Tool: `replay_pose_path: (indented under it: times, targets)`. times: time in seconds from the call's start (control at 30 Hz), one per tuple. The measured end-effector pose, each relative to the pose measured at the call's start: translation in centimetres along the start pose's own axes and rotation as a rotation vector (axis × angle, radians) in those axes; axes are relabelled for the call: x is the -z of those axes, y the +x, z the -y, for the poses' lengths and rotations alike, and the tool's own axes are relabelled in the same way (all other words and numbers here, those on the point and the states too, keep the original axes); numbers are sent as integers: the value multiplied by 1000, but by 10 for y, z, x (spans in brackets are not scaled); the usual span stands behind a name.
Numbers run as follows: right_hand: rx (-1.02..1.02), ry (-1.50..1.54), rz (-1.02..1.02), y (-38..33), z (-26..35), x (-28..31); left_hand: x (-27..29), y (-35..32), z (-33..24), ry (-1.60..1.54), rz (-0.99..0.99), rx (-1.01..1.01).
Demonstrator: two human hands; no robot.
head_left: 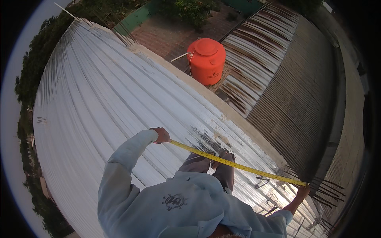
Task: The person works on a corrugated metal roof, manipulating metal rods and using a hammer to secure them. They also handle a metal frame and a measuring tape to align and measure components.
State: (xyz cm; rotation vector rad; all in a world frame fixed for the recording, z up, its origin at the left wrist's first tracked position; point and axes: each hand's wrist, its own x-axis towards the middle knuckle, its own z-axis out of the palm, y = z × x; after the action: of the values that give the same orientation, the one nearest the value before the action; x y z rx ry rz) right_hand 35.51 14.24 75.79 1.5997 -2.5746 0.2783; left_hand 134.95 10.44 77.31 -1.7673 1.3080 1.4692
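A yellow tape measure is stretched out straight across the front of my body, its markings facing up. My left hand, reaching forward above the metal roof, is closed on one end of the blade. Out to the right, my right hand pinches the other end near the roof's edge. Whether the tape's case is in either hand I cannot make out. Below the blade are my dark trousers and feet, on the ridged, light-grey sheet roof.
Along the roof's far edge runs a concrete wall top. Beyond it stand an orange water tank and a rusty corrugated roof. Bare steel bars stick out beside my right hand. Thin bent metal pieces lie near the tape.
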Motion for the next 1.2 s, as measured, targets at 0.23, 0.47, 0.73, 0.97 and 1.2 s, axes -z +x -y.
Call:
replay_pose_path:
  times: [0.23,0.47,0.73,0.97,1.2]
  targets:
    - [-298,418,276,-39,201,-84,17,-29,24,36,-139,12]
    - [-970,1557,483,-100,507,-157,111,13,39,74,-388,-24]
    - [-885,1578,857,-171,777,-172,235,2,116,46,-542,10]
    - [-954,1755,414,-126,753,-209,364,-15,300,71,-394,0]
    - [-1183,1445,-328,-184,692,-114,470,65,515,-410,-159,-259]
